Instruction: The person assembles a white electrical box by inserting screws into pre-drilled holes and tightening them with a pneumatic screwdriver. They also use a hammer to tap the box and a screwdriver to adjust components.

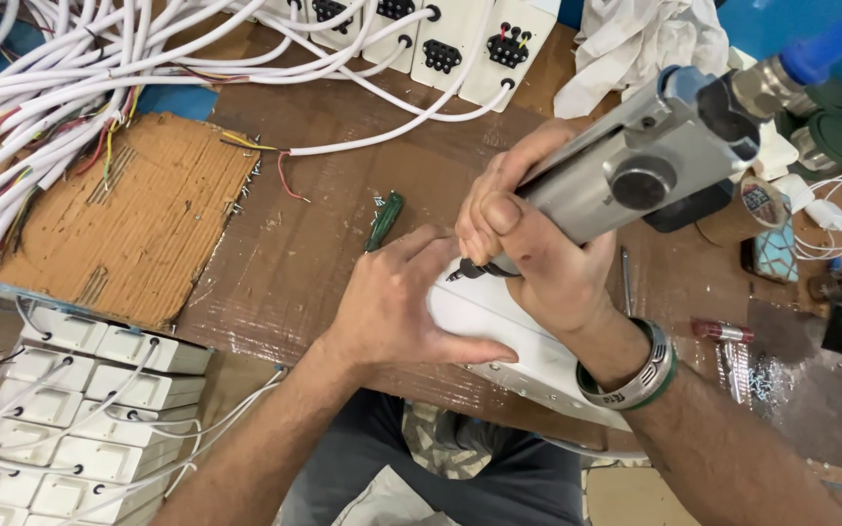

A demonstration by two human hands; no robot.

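Head view: the right hand [528, 244] has its grip closed around a grey metal pneumatic screwdriver [635, 161], bit down on a white plastic socket box [499, 326] at the near centre of the brown desk [294, 244]. The left hand [397, 302] presses flat on the box, clasping nothing. The box looks light, rigid and slippery, best held by its edges; the tool looks heavy.

Item, as I see it through the head camera: two bare forearms, no sleeves in view. Left hand [392, 302]: no rings or watch that I can make out. Right hand [538, 258]: dark smudges on the back; at its wrist a silver metal bracelet [640, 370] with ribbed links, worn beside a thin green band. Lap: dark grey-blue trousers [499, 477].
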